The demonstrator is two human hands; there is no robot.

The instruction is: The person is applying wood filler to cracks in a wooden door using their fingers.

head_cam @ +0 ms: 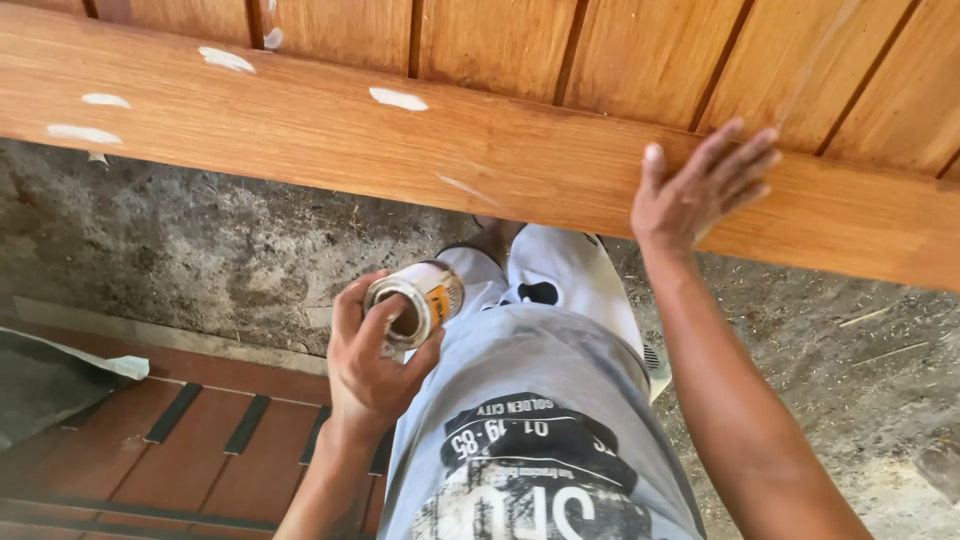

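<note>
While seen from the head camera looking down: left hand (372, 362) low and left of centre, fingers curled tight around a small open tin can (417, 298), mouth tilted toward the lens, thumb lying across the rim. Inside of the can dark, contents not readable. Pale band and an orange patch on its side wall.

Right hand (700, 185) in the upper right of the frame, fingers spread flat and open, palm pressed against the lower wooden rail (330, 125) of a varnished slatted panel (640, 50) that fills the top of the picture. Gripping nothing, only resting on the wood.

Several whitish filler dabs (398, 98) along the rail toward the upper left, one more near centre top.

Below the rail, rough grey concrete floor (210, 250) with scattered sawdust at right. In the lower left corner, a second reddish-brown slatted panel (200, 440) lying flat, a crumpled grey sheet (50, 385) at its edge. Grey printed shirt (540, 430) filling the bottom centre.

By the look of it, a light, rigid can, smooth-walled and likely slippery if smeared; thin rim possibly sharp. Best held around the side wall as here, kept upright against spills.
</note>
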